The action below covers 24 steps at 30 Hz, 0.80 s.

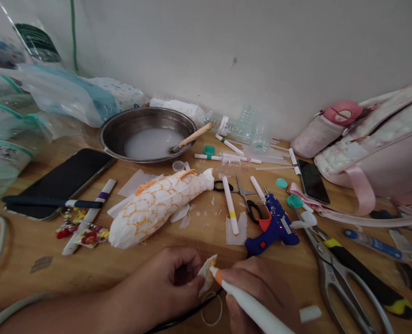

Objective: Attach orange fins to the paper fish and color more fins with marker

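My left hand point(164, 285) pinches a small white paper piece point(206, 273) with orange colouring along its upper edge. In my right hand point(261, 290) is a white marker point(247, 304) with an orange band, its tip touching or very close to that piece. Just beyond lies a white paper fish point(160, 202) with orange scale lines and an orange fin on top. A loose marker cap point(310, 313) rests right of my right hand. Below the paper piece, a thin black cable and a pale loop show on the table.
Behind the fish stands a metal bowl point(103, 139) of cloudy liquid with a brush point(193, 137). A blue glue gun point(278, 222), black-handled scissors point(242, 190) and large metal scissors point(331, 269) lie to the right. At left is a tablet-like black device point(66, 178); a pink bag point(383, 144) sits far right.
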### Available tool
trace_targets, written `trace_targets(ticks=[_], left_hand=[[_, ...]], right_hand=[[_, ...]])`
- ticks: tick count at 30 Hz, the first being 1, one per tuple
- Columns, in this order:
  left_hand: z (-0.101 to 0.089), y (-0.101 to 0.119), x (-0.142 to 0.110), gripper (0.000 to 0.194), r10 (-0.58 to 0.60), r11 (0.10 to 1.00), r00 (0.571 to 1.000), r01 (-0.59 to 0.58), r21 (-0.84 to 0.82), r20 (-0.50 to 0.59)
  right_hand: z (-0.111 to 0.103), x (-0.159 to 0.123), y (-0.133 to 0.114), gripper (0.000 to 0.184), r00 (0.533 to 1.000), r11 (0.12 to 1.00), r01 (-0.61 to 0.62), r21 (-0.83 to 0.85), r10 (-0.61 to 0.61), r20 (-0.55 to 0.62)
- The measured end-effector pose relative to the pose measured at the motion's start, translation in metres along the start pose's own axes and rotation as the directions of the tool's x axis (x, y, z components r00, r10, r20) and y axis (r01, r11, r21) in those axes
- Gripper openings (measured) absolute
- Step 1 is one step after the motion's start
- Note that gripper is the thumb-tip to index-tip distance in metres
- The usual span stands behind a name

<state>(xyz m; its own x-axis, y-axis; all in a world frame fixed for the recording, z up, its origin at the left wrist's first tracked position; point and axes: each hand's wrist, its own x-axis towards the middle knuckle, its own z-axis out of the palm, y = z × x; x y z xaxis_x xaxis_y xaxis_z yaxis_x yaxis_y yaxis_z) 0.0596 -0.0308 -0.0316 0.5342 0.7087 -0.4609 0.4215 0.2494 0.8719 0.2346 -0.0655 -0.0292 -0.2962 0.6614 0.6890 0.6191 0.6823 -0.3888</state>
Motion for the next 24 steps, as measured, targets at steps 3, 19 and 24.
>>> trace_targets(ticks=[3,19,24], left_hand=[[0.0,-0.0028,0.0002,0.024,0.011,1.0,1.0,-0.011,-0.003,0.005],[0.0009,-0.0025,0.0,0.021,0.004,1.0,1.0,-0.003,0.028,-0.003],[0.0014,-0.002,-0.0003,0.02,0.002,0.999,1.0,-0.002,0.034,0.001]], right_hand=[[-0.0003,0.0019,-0.001,0.016,1.0,0.999,-0.011,0.034,0.012,-0.018],[0.0027,-0.0019,-0.0003,0.016,1.0,0.999,0.002,0.04,-0.002,0.004],[0.0026,0.0001,-0.0005,0.017,1.0,1.0,0.007,0.031,-0.006,-0.029]])
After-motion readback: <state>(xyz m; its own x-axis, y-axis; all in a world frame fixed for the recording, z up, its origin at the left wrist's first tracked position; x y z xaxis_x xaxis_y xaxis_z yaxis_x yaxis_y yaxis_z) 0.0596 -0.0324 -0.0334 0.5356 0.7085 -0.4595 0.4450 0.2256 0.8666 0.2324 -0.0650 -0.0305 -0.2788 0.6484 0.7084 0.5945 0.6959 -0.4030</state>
